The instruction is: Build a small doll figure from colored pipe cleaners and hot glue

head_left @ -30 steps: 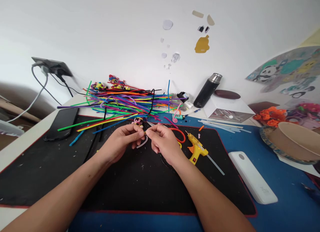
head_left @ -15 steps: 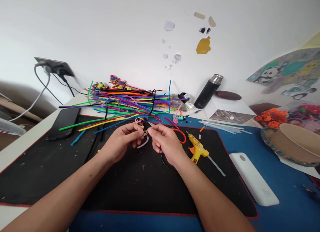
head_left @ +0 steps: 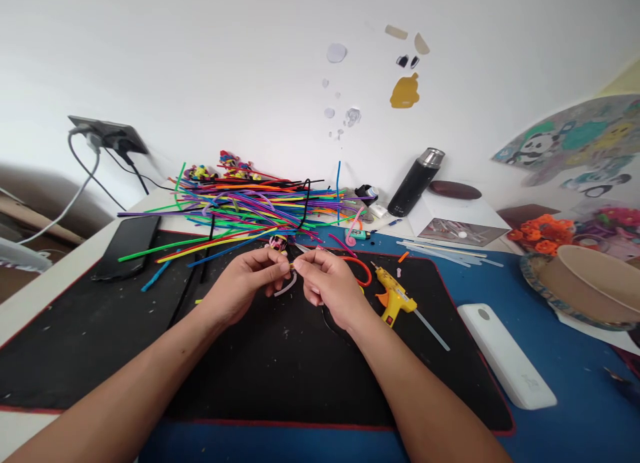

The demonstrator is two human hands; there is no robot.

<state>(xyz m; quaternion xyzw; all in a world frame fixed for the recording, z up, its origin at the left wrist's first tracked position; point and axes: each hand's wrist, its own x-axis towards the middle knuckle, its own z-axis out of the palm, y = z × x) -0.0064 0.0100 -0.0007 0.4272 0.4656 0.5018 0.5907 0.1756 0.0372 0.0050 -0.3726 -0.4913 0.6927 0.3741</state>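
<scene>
Above the black mat (head_left: 280,376), my left hand (head_left: 255,276) and my right hand (head_left: 330,283) meet fingertip to fingertip. Both are closed in a pinch on a small yellow piece of pipe cleaner (head_left: 292,266), mostly covered by the fingers. Just beyond them sits a small pink, black and yellow pipe-cleaner figure (head_left: 278,243). A pale lilac pipe-cleaner strip (head_left: 286,286) lies below the fingertips. Red-handled scissors (head_left: 369,274) are partly behind my right hand, blade tip toward the left. A yellow glue gun (head_left: 396,295) rests on the mat to the right.
Many coloured pipe cleaners (head_left: 240,200) are heaped along the wall. A phone (head_left: 127,246) lies at left. To the right are a black flask (head_left: 416,183), clear glue sticks (head_left: 440,251), a white oblong case (head_left: 507,356) and a round brown basket (head_left: 575,286).
My fingertips have closed further around the yellow piece, so its loop now shows less. The hands stay in nearly the same place; the view shifts very slightly.
</scene>
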